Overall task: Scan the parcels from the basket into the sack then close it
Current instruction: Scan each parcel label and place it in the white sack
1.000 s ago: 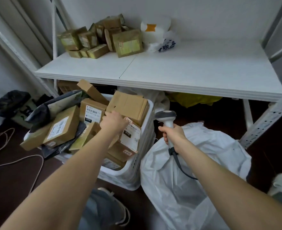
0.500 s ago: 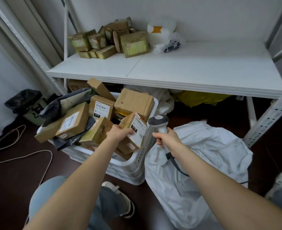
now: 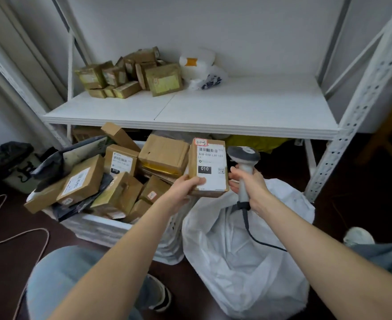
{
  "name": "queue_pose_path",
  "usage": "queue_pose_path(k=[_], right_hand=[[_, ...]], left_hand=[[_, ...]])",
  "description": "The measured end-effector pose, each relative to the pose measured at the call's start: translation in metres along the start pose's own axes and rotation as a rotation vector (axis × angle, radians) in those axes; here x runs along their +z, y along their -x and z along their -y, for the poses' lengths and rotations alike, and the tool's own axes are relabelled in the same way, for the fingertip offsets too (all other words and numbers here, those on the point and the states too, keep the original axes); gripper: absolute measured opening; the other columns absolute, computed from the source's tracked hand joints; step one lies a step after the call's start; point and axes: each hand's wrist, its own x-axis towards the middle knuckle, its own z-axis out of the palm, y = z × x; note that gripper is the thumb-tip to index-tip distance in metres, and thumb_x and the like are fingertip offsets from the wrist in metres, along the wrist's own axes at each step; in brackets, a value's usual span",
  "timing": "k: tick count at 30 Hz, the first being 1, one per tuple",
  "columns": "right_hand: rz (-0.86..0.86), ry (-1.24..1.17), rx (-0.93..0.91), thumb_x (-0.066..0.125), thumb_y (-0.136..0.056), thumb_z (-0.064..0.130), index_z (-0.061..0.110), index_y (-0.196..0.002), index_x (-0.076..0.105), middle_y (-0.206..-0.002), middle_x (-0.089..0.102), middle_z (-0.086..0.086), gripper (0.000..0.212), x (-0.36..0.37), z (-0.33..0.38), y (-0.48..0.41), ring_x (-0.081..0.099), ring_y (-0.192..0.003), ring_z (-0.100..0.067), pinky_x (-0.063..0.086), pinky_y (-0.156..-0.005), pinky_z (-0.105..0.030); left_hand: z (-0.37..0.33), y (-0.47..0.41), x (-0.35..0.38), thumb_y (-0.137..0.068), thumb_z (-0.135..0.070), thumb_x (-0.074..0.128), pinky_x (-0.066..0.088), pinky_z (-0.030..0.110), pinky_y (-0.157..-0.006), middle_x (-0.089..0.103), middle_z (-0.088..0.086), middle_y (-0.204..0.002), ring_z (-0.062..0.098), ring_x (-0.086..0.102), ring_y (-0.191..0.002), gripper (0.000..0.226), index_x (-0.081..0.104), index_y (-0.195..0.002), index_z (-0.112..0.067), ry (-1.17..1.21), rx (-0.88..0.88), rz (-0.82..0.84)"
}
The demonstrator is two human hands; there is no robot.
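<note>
Your left hand [image 3: 185, 185] grips the brown cardboard parcel with the white shipping label [image 3: 210, 167] at its lower left corner, with the thumb on the label face and the fingers curled beneath. Your right hand [image 3: 250, 183] is wrapped tight round the handle of the grey and white handheld barcode scanner [image 3: 244, 157]. The scanner head stands just beside the parcel's right edge and, as far as I can judge, is not aimed at the label.

To scan cleanly, turn the label toward the scanner window or swing the scanner round. Hold the parcel steady. Your thumb sits low, well clear of the barcode near the top.

The parcel hangs above the right end of the white perforated plastic basket [image 3: 98, 225]. The white plastic sack [image 3: 236, 262] lies just below and to the right, under your scanner hand.
</note>
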Motion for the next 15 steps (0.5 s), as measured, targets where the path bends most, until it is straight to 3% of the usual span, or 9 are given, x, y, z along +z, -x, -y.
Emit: queue_pose_path(k=[2,3,5,6,8,11,15], right_hand=[[-0.027,-0.013,-0.006,0.065,-0.089,0.013,0.011,-0.116,0.053,-0.087,0.068,-0.010,0.029,-0.016,0.004,0.002,0.067,-0.073,-0.018,0.054,-0.068,-0.027],[-0.034,-0.013,-0.007,0.065,-0.089,0.013,0.012,-0.116,0.052,-0.089,0.068,-0.011,0.030,-0.023,0.006,0.003,0.067,-0.075,-0.019,0.053,-0.067,-0.027],[-0.040,-0.015,-0.007,0.065,-0.089,0.013,0.013,-0.116,0.052,-0.090,0.068,-0.012,0.030,-0.033,0.006,0.005,0.068,-0.077,-0.021,0.051,-0.065,-0.028],[-0.042,-0.021,-0.007,0.065,-0.089,0.012,0.013,-0.114,0.052,-0.090,0.068,-0.012,0.029,-0.036,0.006,0.006,0.068,-0.077,-0.022,0.051,-0.066,-0.028],[-0.047,-0.022,-0.003,0.065,-0.089,0.011,0.013,-0.110,0.053,-0.089,0.068,-0.013,0.024,-0.041,0.006,0.009,0.067,-0.075,-0.023,0.050,-0.066,-0.029],[-0.125,0.037,-0.011,0.065,-0.088,0.009,0.010,-0.103,0.057,-0.078,0.064,-0.010,0.018,-0.049,0.006,0.013,0.058,-0.063,-0.018,0.047,-0.059,-0.028],[-0.237,0.115,-0.023,0.062,-0.088,0.009,0.010,-0.096,0.058,-0.062,0.052,-0.005,0.009,-0.056,0.002,0.026,0.043,-0.049,-0.013,0.039,-0.047,-0.024]], left_hand=[[0.000,-0.002,0.014,-0.094,-0.027,0.058,0.053,0.021,-0.070,0.066,-0.001,-0.100,0.004,0.068,-0.076,0.024,0.058,-0.114,-0.012,0.059,-0.020,0.078],[-0.001,-0.004,0.019,-0.095,-0.030,0.056,0.053,0.022,-0.081,0.066,-0.001,-0.101,0.004,0.068,-0.080,0.021,0.059,-0.109,-0.015,0.078,-0.027,0.108],[0.001,-0.009,0.025,-0.093,-0.042,0.056,0.035,0.038,-0.110,0.064,0.004,-0.122,0.014,0.058,-0.112,0.036,0.057,-0.119,-0.017,0.060,-0.039,0.127],[0.003,-0.014,0.026,-0.090,-0.046,0.057,0.029,0.043,-0.112,0.061,0.010,-0.129,0.018,0.053,-0.119,0.042,0.056,-0.122,-0.018,0.067,-0.053,0.129],[0.008,-0.022,0.029,-0.088,-0.044,0.059,0.032,0.043,-0.107,0.062,0.017,-0.125,0.017,0.056,-0.107,0.035,0.059,-0.114,-0.020,0.103,-0.068,0.132],[0.020,-0.031,0.033,-0.086,-0.034,0.063,0.036,0.040,-0.098,0.065,0.003,-0.110,0.020,0.055,-0.107,0.026,0.062,-0.109,-0.021,0.081,-0.068,0.125],[0.040,-0.038,0.040,-0.081,-0.024,0.072,0.029,0.043,-0.106,0.068,0.002,-0.111,0.019,0.058,-0.107,0.053,0.052,-0.130,-0.014,0.078,-0.032,0.109]])
